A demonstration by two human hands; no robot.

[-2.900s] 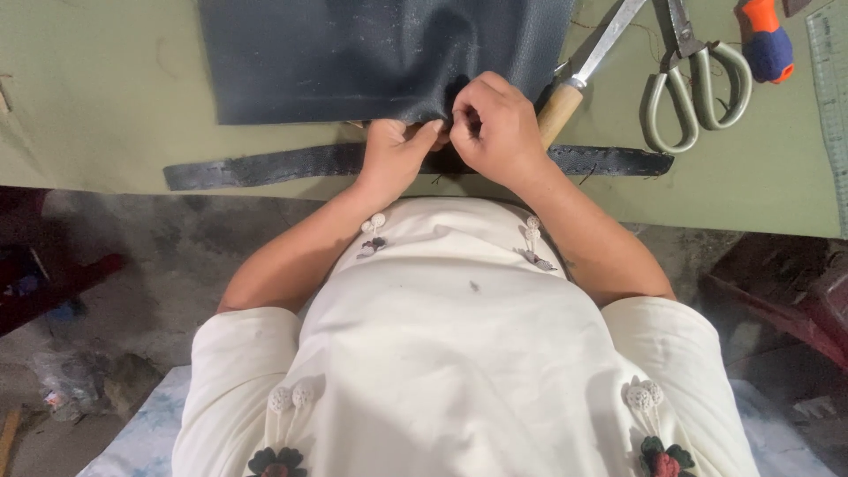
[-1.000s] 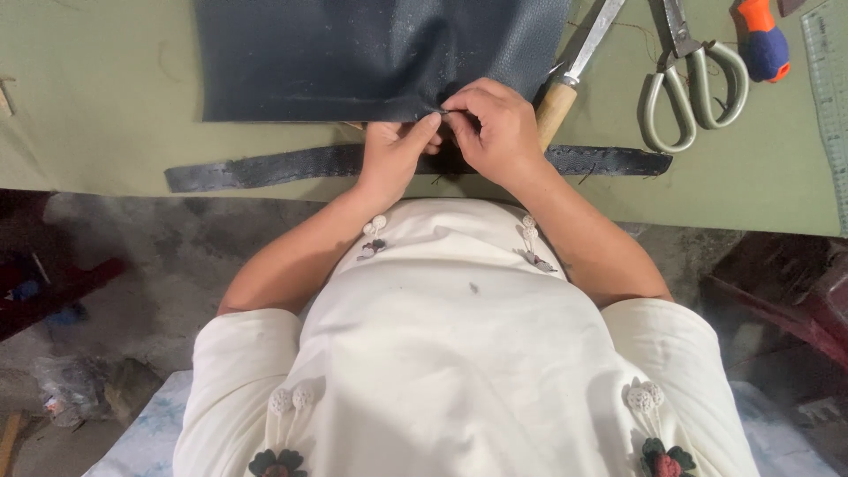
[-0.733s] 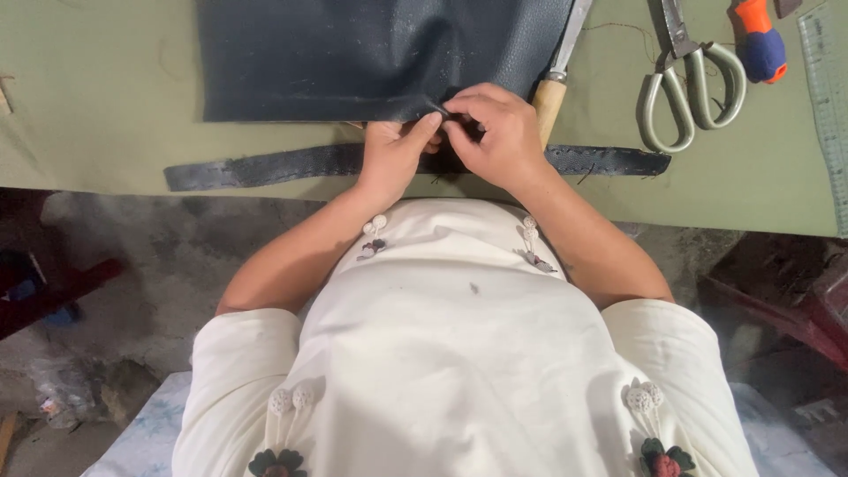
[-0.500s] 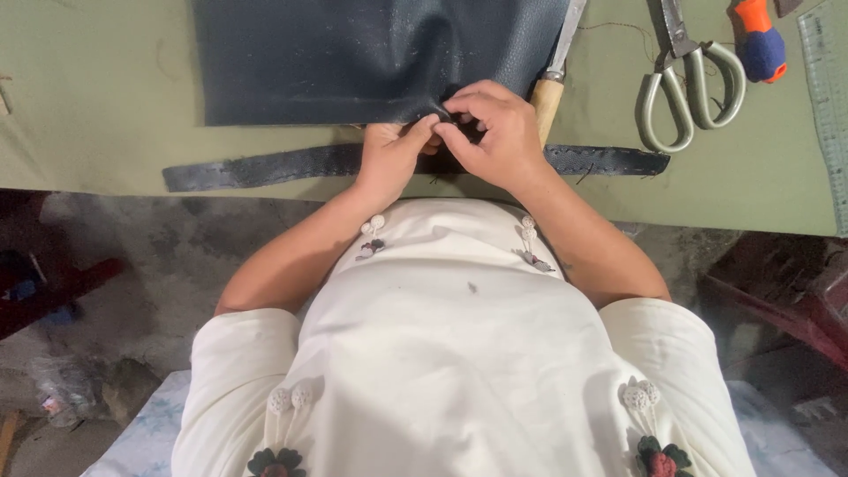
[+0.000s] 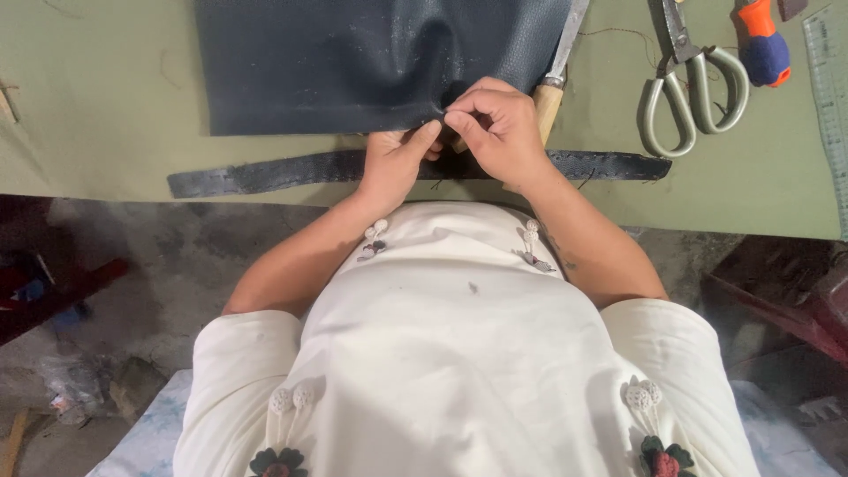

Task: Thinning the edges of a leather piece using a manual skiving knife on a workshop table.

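Note:
A dark blue-black leather sheet [image 5: 353,62] lies flat on the green worktable [image 5: 106,115]. My left hand [image 5: 397,159] pinches the sheet's near edge from below, thumb on top. My right hand [image 5: 495,128] pinches the same edge just to the right, fingertips closed on the leather. A long dark leather strip [image 5: 265,174] lies across the table under both wrists, between the sheet and the table's front edge. A knife with a wooden handle [image 5: 549,102] lies just behind my right hand, partly hidden by it.
Grey-handled scissors [image 5: 689,88] lie at the right. An orange and blue tool handle [image 5: 764,44] sits beyond them, and a ruler [image 5: 830,97] runs along the far right edge. Below the table edge is a concrete floor with scraps.
My right hand's fingers have shifted slightly along the sheet's edge and closed tighter on it. My left hand stays at the same spot. The sheet and strip have not moved.

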